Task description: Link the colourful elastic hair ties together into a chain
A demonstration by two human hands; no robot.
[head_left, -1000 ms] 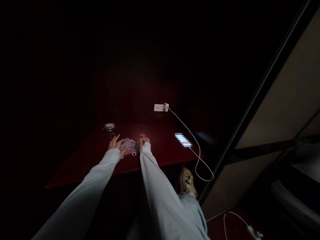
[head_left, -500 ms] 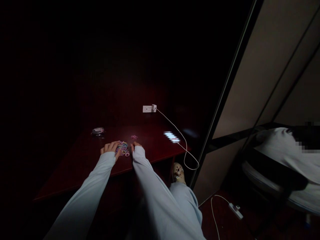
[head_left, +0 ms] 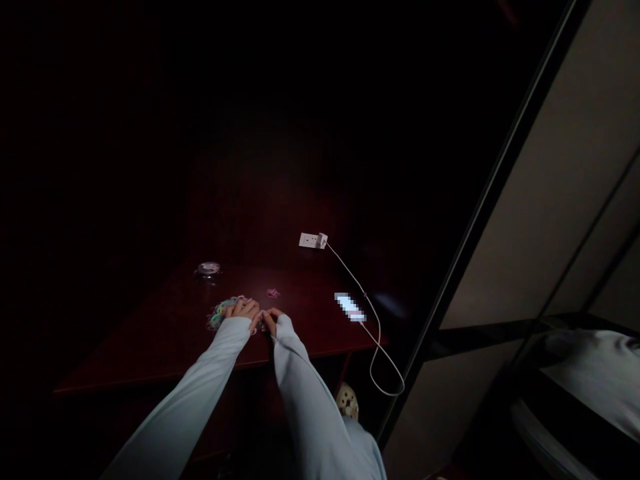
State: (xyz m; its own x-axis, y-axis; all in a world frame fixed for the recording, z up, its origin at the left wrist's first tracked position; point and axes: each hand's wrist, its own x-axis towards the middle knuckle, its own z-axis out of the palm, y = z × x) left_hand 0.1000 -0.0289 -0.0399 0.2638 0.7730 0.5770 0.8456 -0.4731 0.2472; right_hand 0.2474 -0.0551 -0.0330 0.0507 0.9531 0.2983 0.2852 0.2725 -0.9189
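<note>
A loose pile of small multicoloured hair ties [head_left: 218, 313] lies near the front of a dark red table [head_left: 165, 333]. My left hand [head_left: 243, 311] rests over the right side of this pile, fingers stretched out and covering part of it. Just to its right is my right hand [head_left: 273, 321], its fingers pinched together close to the left fingertips. Whatever those right fingers may hold is too small to make out. Behind the hands sits a small separate bunch of pink hair ties [head_left: 273, 293].
A round clear container [head_left: 209, 269] stands at the back left of the table. On the right lies a lit phone [head_left: 350, 307] with a white cable [head_left: 379, 333] running to a wall socket [head_left: 309, 240]. Someone in light clothing [head_left: 595, 373] sits at far right.
My left hand has shifted right across the pile, so more hair ties show on its left. My hands are now closer together. The view has tilted and moved.
</note>
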